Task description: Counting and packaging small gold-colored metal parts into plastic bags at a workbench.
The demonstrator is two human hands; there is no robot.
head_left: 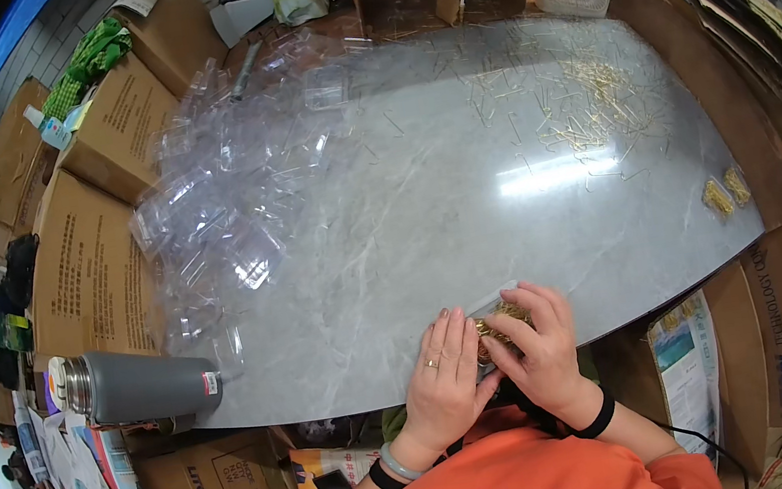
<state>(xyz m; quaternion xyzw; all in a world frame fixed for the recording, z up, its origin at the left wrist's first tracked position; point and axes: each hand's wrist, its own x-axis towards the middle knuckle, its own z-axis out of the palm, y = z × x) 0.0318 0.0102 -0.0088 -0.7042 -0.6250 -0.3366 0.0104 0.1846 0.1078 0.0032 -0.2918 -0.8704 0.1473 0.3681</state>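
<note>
At the near edge of the grey table, a small clear plastic box of gold-coloured metal hooks (492,327) is between my hands. My left hand (441,376) lies along its left side, fingers straight and together, steadying it with the thumb low down. My right hand (545,348) grips it from the right, its fingers curled over the hooks. Parts of the box are hidden beneath my fingers. Two similar filled boxes (717,197) stand at the table's right edge. Loose gold hooks (596,92) lie heaped and scattered at the far right.
Empty clear plastic boxes (246,155) are piled across the table's left side. A grey thermos (144,383) lies on its side at the near left corner. Cardboard boxes (91,269) wall the left edge, and a cardboard panel (716,84) lines the right.
</note>
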